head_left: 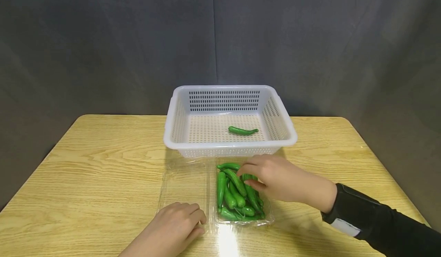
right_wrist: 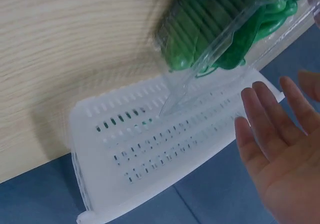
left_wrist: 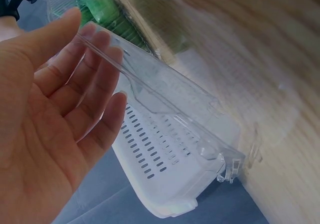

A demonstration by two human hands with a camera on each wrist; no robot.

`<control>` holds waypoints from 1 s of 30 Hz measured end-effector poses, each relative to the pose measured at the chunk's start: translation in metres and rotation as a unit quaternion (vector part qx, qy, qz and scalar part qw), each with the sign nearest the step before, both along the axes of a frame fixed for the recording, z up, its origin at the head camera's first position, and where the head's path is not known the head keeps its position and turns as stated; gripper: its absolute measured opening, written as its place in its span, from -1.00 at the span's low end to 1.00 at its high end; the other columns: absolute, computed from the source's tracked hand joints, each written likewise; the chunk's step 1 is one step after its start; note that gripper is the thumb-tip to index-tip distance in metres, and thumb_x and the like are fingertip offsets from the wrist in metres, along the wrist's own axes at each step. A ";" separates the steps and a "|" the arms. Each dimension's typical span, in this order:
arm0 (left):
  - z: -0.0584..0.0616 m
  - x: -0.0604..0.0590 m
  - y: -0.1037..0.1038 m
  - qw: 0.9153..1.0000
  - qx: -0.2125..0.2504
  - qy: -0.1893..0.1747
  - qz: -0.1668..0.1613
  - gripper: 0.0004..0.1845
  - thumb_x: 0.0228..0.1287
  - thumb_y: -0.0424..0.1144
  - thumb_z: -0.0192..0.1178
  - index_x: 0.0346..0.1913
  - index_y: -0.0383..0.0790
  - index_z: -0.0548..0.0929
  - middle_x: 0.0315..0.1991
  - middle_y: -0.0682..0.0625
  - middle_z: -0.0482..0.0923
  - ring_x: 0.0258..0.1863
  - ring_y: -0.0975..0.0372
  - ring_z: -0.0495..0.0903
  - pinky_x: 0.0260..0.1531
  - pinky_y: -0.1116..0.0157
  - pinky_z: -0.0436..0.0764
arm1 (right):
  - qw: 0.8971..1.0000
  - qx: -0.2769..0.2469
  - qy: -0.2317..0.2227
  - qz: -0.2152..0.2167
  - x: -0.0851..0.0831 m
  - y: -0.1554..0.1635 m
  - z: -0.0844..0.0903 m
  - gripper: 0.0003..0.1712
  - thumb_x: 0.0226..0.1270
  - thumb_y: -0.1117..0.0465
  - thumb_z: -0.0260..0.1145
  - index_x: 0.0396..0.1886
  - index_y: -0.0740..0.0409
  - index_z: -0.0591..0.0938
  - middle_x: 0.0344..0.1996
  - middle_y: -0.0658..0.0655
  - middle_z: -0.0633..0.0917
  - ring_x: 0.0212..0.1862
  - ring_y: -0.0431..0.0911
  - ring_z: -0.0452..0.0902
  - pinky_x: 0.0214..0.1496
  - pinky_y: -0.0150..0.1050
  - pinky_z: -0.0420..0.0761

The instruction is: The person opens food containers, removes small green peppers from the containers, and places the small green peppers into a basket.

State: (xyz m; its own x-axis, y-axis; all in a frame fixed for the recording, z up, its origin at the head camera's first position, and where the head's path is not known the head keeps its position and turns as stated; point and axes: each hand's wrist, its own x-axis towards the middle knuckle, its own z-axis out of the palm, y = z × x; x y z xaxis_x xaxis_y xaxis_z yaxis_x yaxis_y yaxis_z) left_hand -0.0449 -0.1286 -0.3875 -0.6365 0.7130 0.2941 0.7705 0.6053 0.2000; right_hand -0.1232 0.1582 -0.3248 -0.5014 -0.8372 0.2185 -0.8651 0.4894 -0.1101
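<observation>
Several green chili peppers [head_left: 235,190] lie in one half of a clear plastic clamshell box [head_left: 270,220]. Its flat lid [head_left: 187,180] is folded out to the left. My right hand [head_left: 272,174] hovers over the peppers' right side, thumb and fingers apart; in the right wrist view nothing shows between its fingers [right_wrist: 265,119]. At the lid's near edge is my left hand [head_left: 179,222], its fingers [left_wrist: 75,89] loosely bent beside the plastic edge. A single green chili pepper [head_left: 242,130] lies in the white basket [head_left: 231,146].
Behind the clamshell stands the perforated basket, its near wall close to the box. Both rest on a wooden table [head_left: 103,173] whose far edge meets a dark grey cloth backdrop [head_left: 138,50]. A dark sleeve [head_left: 375,218] covers the right forearm.
</observation>
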 end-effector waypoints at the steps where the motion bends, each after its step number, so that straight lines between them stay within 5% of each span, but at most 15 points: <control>1: 0.000 0.000 0.000 1.000 0.000 -0.001 0.000 -0.89 0.22 -0.18 0.36 -0.36 -0.04 0.61 -0.43 0.23 0.50 -0.47 0.40 0.45 -0.39 0.38 0.53 | 1.000 0.007 0.000 0.007 0.001 0.000 -0.001 -0.73 0.21 0.30 0.46 -0.08 0.12 0.68 -0.16 -0.02 0.68 -0.09 -0.14 0.63 -0.03 -0.23 0.63; 14: -0.001 -0.001 -0.001 1.000 -0.005 -0.003 0.000 -0.87 0.22 -0.18 0.36 -0.37 -0.03 0.59 -0.44 0.23 0.49 -0.48 0.39 0.44 -0.39 0.38 0.52 | 0.993 0.081 0.064 0.050 0.018 -0.008 -0.009 -0.67 0.15 0.23 0.49 -0.06 0.04 0.68 -0.09 -0.04 0.67 -0.03 -0.14 0.58 0.02 -0.22 0.58; 30: 0.001 0.000 0.001 1.000 -0.010 -0.009 0.009 -0.86 0.21 -0.17 0.35 -0.38 -0.03 0.58 -0.46 0.25 0.43 -0.48 0.39 0.42 -0.37 0.37 0.51 | 0.987 0.136 0.045 0.067 0.023 -0.015 -0.017 -0.45 0.09 0.21 0.55 0.13 0.01 0.63 0.10 0.02 0.62 0.13 -0.10 0.55 0.19 -0.18 0.52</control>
State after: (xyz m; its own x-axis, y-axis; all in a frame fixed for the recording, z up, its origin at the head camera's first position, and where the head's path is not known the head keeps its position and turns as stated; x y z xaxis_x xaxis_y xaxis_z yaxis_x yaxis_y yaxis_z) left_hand -0.0446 -0.1271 -0.3860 -0.6541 0.7072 0.2685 0.7560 0.6229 0.2009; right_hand -0.0997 0.1433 -0.3418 -0.3703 -0.9288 0.0147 -0.9247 0.3700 0.0900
